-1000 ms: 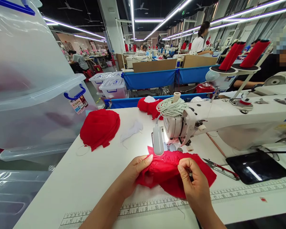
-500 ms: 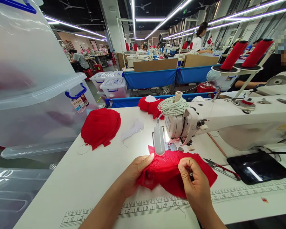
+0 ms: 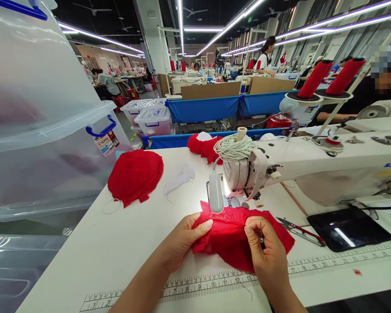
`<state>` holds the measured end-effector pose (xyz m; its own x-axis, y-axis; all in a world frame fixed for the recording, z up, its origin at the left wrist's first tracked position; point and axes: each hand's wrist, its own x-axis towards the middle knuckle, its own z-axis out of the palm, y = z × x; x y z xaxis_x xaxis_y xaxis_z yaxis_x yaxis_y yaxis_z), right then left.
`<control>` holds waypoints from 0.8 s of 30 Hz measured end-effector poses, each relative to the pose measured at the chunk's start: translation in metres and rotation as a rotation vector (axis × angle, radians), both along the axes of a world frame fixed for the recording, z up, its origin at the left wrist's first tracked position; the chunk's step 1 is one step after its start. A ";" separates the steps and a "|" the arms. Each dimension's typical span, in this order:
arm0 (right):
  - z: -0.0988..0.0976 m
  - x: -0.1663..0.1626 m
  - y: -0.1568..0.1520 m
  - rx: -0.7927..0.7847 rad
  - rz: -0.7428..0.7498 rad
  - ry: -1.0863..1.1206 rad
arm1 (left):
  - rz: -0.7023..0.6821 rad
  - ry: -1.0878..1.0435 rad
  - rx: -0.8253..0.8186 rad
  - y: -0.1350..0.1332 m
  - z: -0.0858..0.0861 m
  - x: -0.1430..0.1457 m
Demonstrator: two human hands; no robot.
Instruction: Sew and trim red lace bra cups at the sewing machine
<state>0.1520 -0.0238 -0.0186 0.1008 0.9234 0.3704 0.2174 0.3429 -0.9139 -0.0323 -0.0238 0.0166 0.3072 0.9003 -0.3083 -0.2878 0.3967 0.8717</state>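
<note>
A red lace fabric piece (image 3: pixel 230 234) lies on the white sewing table (image 3: pixel 127 252), just in front of the sewing machine (image 3: pixel 313 167). My left hand (image 3: pixel 184 239) pinches its left edge with thumb and fingers. My right hand (image 3: pixel 267 254) rests on its right part, fingers closed on the cloth and on a small metal tool (image 3: pixel 261 238). The machine's needle area and lamp (image 3: pixel 216 193) sit directly behind the fabric.
A stack of red cut pieces (image 3: pixel 135 176) and a white scrap (image 3: pixel 179 179) lie at the left. Thread snips (image 3: pixel 299 231) and a black tablet (image 3: pixel 348 228) sit at the right. Clear plastic bins (image 3: pixel 42 130) crowd the left. Other workers sit in the background.
My left hand has curled its fingers further onto the fabric's left edge, gathering it slightly. My right hand stays almost still.
</note>
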 end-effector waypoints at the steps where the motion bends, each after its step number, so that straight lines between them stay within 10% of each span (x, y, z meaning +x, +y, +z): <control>1: -0.001 0.000 0.000 0.019 0.004 -0.008 | 0.002 0.017 0.014 0.000 -0.001 0.000; 24: -0.009 0.004 0.004 0.073 -0.001 -0.061 | 0.017 0.078 0.000 0.001 -0.001 0.000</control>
<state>0.1559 -0.0203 -0.0278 0.0775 0.8938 0.4418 0.2720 0.4074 -0.8718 -0.0318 -0.0230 0.0161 0.2671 0.9053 -0.3303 -0.2259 0.3920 0.8918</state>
